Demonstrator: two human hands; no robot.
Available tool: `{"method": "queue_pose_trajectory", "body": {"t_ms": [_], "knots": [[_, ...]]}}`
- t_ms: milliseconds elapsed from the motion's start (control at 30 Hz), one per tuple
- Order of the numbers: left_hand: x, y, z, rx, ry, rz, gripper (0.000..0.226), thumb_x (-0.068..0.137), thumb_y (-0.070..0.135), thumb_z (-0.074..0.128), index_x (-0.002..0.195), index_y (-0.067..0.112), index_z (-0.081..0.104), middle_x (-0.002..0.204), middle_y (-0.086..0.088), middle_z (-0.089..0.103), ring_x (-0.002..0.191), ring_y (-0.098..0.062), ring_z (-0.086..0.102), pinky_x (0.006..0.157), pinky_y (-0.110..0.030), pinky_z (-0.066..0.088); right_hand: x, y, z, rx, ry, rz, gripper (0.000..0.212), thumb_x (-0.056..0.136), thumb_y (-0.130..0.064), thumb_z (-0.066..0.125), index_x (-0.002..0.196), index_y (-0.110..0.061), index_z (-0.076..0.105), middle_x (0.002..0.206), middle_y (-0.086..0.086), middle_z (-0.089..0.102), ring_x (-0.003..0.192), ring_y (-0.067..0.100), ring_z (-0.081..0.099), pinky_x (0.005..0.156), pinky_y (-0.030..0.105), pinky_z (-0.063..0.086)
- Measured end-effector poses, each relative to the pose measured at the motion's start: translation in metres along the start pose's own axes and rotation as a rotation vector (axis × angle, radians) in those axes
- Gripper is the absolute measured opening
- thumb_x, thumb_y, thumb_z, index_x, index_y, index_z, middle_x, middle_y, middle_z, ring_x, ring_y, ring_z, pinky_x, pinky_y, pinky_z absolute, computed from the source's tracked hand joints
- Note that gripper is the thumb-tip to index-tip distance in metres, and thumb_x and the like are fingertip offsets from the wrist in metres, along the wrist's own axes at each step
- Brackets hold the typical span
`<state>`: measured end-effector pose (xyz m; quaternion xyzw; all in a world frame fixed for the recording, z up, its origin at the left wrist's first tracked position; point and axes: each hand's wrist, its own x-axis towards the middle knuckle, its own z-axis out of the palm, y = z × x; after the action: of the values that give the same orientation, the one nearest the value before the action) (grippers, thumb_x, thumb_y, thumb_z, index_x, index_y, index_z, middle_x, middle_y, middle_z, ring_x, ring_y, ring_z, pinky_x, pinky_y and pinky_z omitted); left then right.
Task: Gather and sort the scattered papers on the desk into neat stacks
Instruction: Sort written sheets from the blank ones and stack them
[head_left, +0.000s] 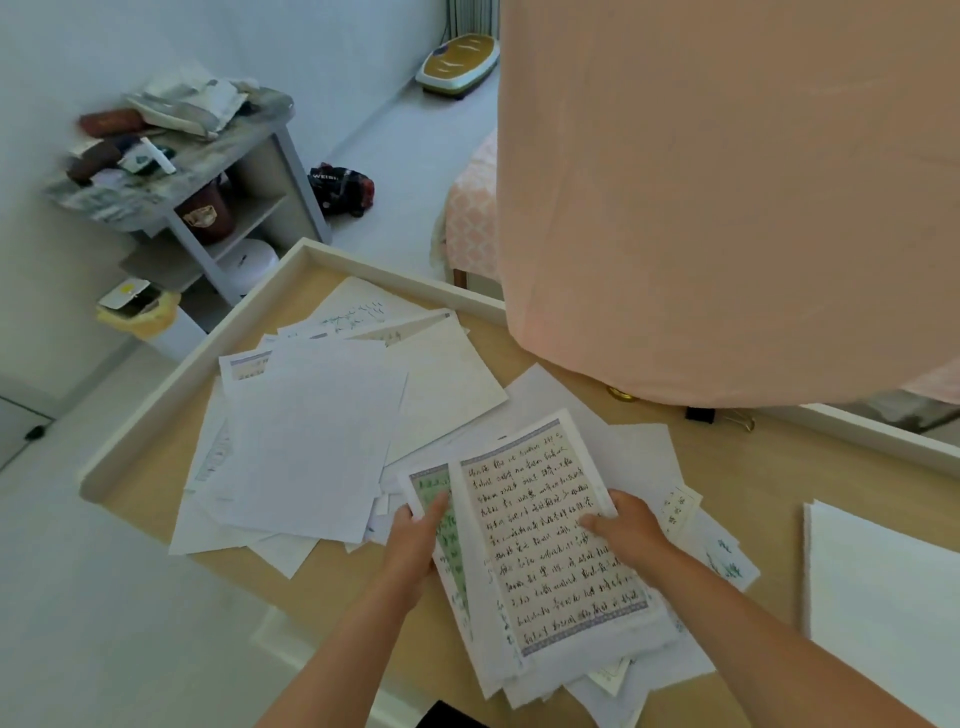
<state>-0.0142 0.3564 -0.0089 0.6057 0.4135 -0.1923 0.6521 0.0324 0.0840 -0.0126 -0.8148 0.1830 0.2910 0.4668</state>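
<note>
Papers (540, 686) in a rough bundle at the near edge of the wooden desk (779, 478), corners fanned, not squared. Top of bundle: handwritten sheet (550, 540) with blue patterned border, rows of dark script, tilted to the right. Green-printed sheet (448, 530) pokes out from under its left side. Left hand (413, 545) pinches the bundle's left edge, thumb on top of the green sheet, other fingers hidden beneath. Right hand (631, 530) holds the right edge, thumb laid flat across the script, fingers curled under the paper. Both forearms bare. Right of the bundle, apart from it: squared white stack (883, 587), blank face up. Further in, left of centre: loose heap of white sheets (311, 441), overlapping at odd angles, a few with printed margins showing. Black binder clip (698, 414) near the far rim, just under the hem of a pink cloth (727, 182) that hangs over the desk's far right. Beyond the desk, on the floor: yellow-lined bin (137, 312), cluttered grey shelf unit (249, 182), black bag (340, 189).
</note>
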Motion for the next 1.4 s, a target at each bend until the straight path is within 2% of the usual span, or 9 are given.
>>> {"method": "queue_pose_trajectory", "body": {"t_ms": [167, 300, 400, 533, 700, 800, 900, 1100, 1400], "knots": [[0.0, 0.003, 0.01, 0.251, 0.004, 0.16, 0.035, 0.091, 0.01, 0.066, 0.122, 0.014, 0.053, 0.111, -0.005, 0.066, 0.101, -0.026, 0.065, 0.087, -0.044, 0.056, -0.015, -0.003, 0.02, 0.032, -0.07, 0.002, 0.026, 0.093, -0.02, 0.067, 0.117, -0.021, 0.059, 0.104, -0.001, 0.068, 0.088, 0.014, 0.065, 0.066, 0.023, 0.053], [-0.006, 0.036, 0.003, 0.195, -0.201, 0.22, 0.025, 0.093, 0.006, 0.062, 0.118, 0.013, 0.061, 0.108, -0.005, 0.073, 0.1, -0.026, 0.07, 0.09, -0.046, 0.056, -0.014, -0.004, 0.014, 0.194, 0.041, -0.06, 0.063, 0.074, -0.039, 0.082, 0.126, -0.034, 0.047, 0.125, -0.008, 0.059, 0.11, 0.012, 0.06, 0.095, 0.037, 0.053], [-0.005, 0.061, 0.01, 0.17, -0.313, 0.253, 0.024, 0.093, 0.009, 0.063, 0.117, 0.012, 0.064, 0.109, -0.008, 0.074, 0.098, -0.027, 0.072, 0.087, -0.048, 0.057, -0.018, -0.01, -0.002, 0.334, -0.077, -0.015, 0.061, 0.081, -0.027, 0.08, 0.123, -0.038, 0.038, 0.12, -0.019, 0.053, 0.118, 0.009, 0.05, 0.101, 0.036, 0.044], [0.016, 0.068, 0.045, 0.441, -0.264, 0.369, 0.027, 0.095, 0.022, 0.062, 0.121, 0.017, 0.06, 0.114, -0.002, 0.071, 0.099, -0.019, 0.07, 0.09, -0.044, 0.056, -0.012, 0.006, -0.017, 0.357, 0.106, 0.054, 0.027, 0.083, -0.017, 0.079, 0.107, -0.021, 0.066, 0.103, -0.001, 0.073, 0.091, 0.015, 0.067, 0.069, 0.026, 0.053], [0.05, 0.036, 0.053, 1.404, 0.041, 0.639, 0.076, 0.09, 0.049, 0.061, 0.152, 0.018, 0.029, 0.16, -0.007, 0.025, 0.148, -0.028, 0.021, 0.117, -0.043, 0.028, -0.01, 0.033, -0.049, 0.225, 0.375, 0.109, 0.019, 0.088, -0.016, 0.072, 0.107, -0.015, 0.068, 0.086, 0.0, 0.069, 0.072, 0.017, 0.065, 0.057, 0.028, 0.052], [0.06, 0.017, 0.043, 1.586, -0.086, 0.624, 0.103, 0.084, 0.064, 0.058, 0.157, 0.022, 0.0, 0.163, -0.008, -0.017, 0.151, -0.03, -0.013, 0.121, -0.048, 0.006, 0.003, 0.033, -0.066, 0.108, 0.338, 0.048, 0.014, 0.089, -0.017, 0.07, 0.103, -0.017, 0.066, 0.087, 0.005, 0.07, 0.071, 0.021, 0.066, 0.056, 0.031, 0.055], [0.057, 0.006, 0.039, 1.612, -0.204, 0.683, 0.1, 0.085, 0.063, 0.058, 0.156, 0.029, -0.004, 0.16, -0.002, -0.026, 0.15, -0.025, -0.02, 0.121, -0.046, -0.002, 0.026, 0.02, -0.072, -0.1, 0.353, -0.029, 0.01, 0.09, -0.018, 0.069, 0.098, -0.018, 0.063, 0.085, 0.003, 0.066, 0.068, 0.017, 0.064, 0.052, 0.027, 0.05], [0.059, 0.005, 0.027, 1.344, -0.08, 0.787, 0.073, 0.085, 0.045, 0.067, 0.149, 0.026, 0.036, 0.159, 0.005, 0.026, 0.148, -0.025, 0.022, 0.118, -0.043, 0.023, 0.067, -0.001, -0.058, -0.332, 0.324, -0.11, 0.013, 0.084, -0.022, 0.071, 0.084, -0.021, 0.058, 0.099, 0.001, 0.056, 0.096, 0.028, 0.059, 0.075, 0.043, 0.058], [0.063, -0.005, 0.024, 1.323, -0.011, 0.679, 0.095, 0.081, 0.045, 0.073, 0.155, 0.022, 0.018, 0.165, 0.002, 0.003, 0.152, -0.022, 0.002, 0.122, -0.042, 0.016, 0.066, -0.021, -0.045, -0.381, 0.159, -0.127, 0.056, 0.083, -0.017, 0.071, 0.132, -0.034, 0.049, 0.105, -0.011, 0.065, 0.084, 0.018, 0.065, 0.071, 0.032, 0.053]]}}
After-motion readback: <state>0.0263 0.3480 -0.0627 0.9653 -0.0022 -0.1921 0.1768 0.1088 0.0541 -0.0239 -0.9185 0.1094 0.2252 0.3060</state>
